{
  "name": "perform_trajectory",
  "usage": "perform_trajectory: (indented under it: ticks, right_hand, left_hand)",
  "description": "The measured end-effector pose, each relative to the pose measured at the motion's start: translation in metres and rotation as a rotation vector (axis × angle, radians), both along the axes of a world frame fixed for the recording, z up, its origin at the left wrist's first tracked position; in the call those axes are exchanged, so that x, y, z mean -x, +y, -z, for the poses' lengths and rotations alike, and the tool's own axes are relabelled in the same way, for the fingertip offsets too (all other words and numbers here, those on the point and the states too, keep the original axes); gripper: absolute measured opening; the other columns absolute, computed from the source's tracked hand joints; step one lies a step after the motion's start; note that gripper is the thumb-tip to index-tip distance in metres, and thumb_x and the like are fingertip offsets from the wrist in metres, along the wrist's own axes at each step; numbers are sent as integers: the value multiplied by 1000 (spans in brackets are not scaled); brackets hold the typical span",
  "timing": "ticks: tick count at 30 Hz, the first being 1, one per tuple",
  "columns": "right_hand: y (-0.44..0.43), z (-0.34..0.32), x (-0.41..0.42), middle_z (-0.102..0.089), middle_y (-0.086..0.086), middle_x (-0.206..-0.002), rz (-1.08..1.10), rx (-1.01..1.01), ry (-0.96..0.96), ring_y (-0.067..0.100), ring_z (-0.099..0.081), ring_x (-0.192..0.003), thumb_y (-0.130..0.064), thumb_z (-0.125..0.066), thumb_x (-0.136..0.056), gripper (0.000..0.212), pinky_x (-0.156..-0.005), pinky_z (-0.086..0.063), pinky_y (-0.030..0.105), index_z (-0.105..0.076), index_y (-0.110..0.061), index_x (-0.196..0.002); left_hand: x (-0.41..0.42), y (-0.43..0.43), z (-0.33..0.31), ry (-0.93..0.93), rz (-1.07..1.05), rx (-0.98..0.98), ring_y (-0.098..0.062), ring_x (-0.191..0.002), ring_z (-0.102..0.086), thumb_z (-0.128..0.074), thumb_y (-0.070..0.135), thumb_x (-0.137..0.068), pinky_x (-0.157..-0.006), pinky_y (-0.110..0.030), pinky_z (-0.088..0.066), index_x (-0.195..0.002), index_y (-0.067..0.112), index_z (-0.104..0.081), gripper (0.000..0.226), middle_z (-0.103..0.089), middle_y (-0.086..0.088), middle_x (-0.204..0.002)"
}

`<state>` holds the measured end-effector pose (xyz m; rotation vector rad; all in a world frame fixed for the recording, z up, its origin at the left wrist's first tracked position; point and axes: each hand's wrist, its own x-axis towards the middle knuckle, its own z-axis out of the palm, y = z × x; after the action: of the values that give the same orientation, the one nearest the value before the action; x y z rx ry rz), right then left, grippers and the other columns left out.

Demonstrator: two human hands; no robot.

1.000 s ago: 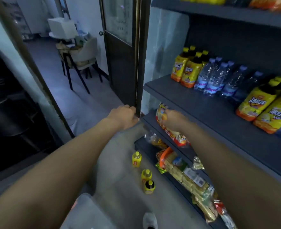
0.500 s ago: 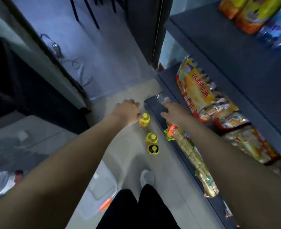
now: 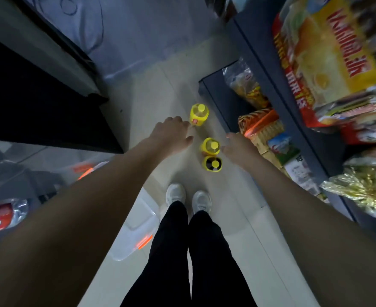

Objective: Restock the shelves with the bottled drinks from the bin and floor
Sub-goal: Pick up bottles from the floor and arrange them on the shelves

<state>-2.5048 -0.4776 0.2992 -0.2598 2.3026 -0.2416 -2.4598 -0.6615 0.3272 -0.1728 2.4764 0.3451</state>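
Down by my shoes [image 3: 176, 193], a clear bin [image 3: 136, 231] sits at my left leg. Just ahead on the floor [image 3: 151, 94], three yellow-cap bottles stand upright in a row. Near bottle [image 3: 212, 164] and middle bottle [image 3: 210, 146] look to be touching; far bottle [image 3: 198, 114] stands apart. Right grip [image 3: 238, 147] hangs just right of middle bottle, fingers loose and spread, holding nothing. Left grip [image 3: 171, 134] is empty too, fingers relaxed, tips just beside far bottle; whether they touch it, cannot tell. Step, I judge: pick-up from the floor. To do it well, left grip wraps far bottle round the body below the cap. Right grip takes middle bottle from the side without knocking near bottle, then both lift straight up. Beyond, bottom shelf [image 3: 218, 96] holds snack packs [image 3: 246, 85]; no drink row shows.
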Motion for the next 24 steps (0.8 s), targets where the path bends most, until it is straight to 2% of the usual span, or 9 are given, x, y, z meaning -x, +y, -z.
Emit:
perform_trajectory:
  ticks: [10,16,24]
  right_hand:
    - [26,158,-21,-47,17,-133,94,17,-55,36,-45,-122,-31,-56,-90,51,-98,-41,45,-43,-9,-134]
    - [40,237,-39,-49,13,-131,-7,-41,-21,34,-46,-120,-29,-54,-91,42,-90,-39,40,-47,-8,-127]
    - [46,317,-51,-38,12,-143,53,-10,-52,33,-37,-129,-24,-54,-91,53,-98,-36,40,-37,-8,-138]
  left_hand:
    - [-7,31,149,-96,17,-57,-31,-120,-46,-45,36,-94,-94,-42,-42,-127,8,-50,44,-49,-13,-129]
    - [-12,46,241,-161,-18,-89,-32,-120,-45,-47,37,-93,-95,-45,-42,-125,7,-51,44,-49,-15,-127]
    - [-23,53,329,-201,18,-83,-33,-118,-46,-48,37,-92,-94,-43,-41,-124,7,-52,44,-51,-15,-124]
